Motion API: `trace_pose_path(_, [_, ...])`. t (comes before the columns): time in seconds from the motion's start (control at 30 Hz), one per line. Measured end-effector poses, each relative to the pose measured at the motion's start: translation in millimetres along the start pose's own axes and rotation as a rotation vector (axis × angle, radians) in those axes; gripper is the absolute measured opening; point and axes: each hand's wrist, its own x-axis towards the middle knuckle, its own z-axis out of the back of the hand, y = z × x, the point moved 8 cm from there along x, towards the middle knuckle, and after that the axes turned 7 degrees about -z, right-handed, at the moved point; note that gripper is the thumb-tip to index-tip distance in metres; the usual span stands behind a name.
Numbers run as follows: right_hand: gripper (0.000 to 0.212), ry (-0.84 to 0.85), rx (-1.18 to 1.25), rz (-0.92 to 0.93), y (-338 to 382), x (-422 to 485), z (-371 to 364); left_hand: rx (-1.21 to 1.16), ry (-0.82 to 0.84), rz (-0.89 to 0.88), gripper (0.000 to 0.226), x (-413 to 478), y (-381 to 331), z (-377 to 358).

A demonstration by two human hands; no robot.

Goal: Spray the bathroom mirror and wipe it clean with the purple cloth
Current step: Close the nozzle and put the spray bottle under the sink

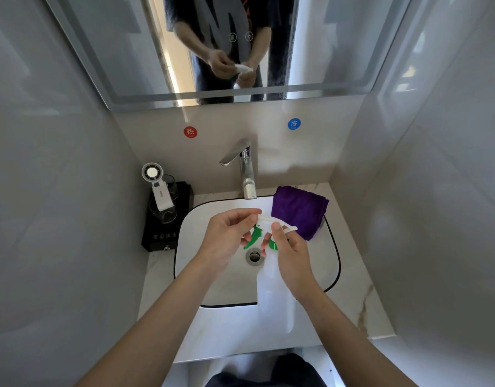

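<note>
Both forearms reach out over the sink [328,277], and above it the mirror [324,43] shows no spray or wiping marks that I can make out. On the back right rim lies the purple cloth [298,209], folded and untouched. Over the drain, the right hand [292,254] is wrapped around the neck of the spray bottle [271,291], thumb on top of its head. The left hand [226,236] pinches the nozzle end with fingertips, seemingly adjusting it. Judging by this, spraying has not begun; spraying and wiping both remain.
</note>
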Motion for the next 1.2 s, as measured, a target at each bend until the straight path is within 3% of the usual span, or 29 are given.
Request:
trace_pose_path(0.17, [0.049,-0.015,-0.085,0.046,-12.5,-7.1,3.0,-0.044,-0.070,0.136,0.035,-3.7,20.4,-3.6])
trace_pose_path(0.53, [0.040,-0.005,-0.076,0.108,9.8,6.1,-2.6,-0.014,-0.110,-0.028,0.027,7.7,-1.5,2.3])
trace_pose_path(0.7, [0.045,0.008,-0.067,0.135,2.6,11.7,3.3,-0.086,-0.033,-0.041,0.009,5.7,3.2,-4.6])
trace_pose_path(0.9, [0.050,0.016,-0.073,0.144,1.7,14.1,6.3,-0.224,0.063,0.100,0.030,7.7,5.6,-10.7])
trace_pose_path(1.0, [0.048,0.018,-0.080,0.157,3.5,16.5,6.0,-0.149,0.014,0.152,0.036,7.3,8.3,-9.2])
trace_pose_path(1.2, [0.048,0.035,-0.081,0.166,1.4,18.4,5.3,0.122,-0.070,-0.015,0.032,8.2,-5.0,-8.8])
